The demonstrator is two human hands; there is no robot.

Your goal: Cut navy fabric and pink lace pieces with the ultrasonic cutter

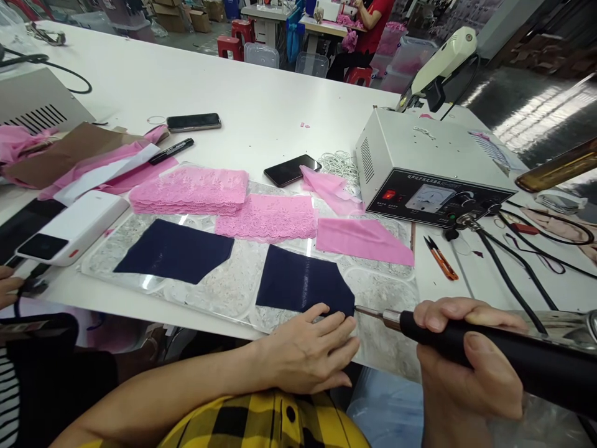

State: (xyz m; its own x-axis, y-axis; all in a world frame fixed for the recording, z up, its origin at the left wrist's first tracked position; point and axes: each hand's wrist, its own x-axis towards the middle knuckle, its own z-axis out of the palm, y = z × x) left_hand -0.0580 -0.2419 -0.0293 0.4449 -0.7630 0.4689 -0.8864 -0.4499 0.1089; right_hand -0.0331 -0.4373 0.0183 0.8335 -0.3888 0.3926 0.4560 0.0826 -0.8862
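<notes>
My right hand (469, 361) grips a black handheld cutting tool (508, 354) whose thin metal tip (368, 310) touches the right corner of a navy fabric piece (301, 283). My left hand (310, 351) lies flat with its fingertips pressing the near edge of that piece. The fabric rests on a clear plate (224, 292) at the table's front edge. A second navy piece (175, 250) lies to the left on the same plate.
Pink lace stacks (191, 190) and pink fabric (361, 239) lie beyond the plate. A white power box with a meter (431, 168) stands at right, orange snips (441, 256) beside it. Two phones (291, 169), a marker (171, 150) and a white device (74, 225) lie around. Another person's hand (7, 286) shows at far left.
</notes>
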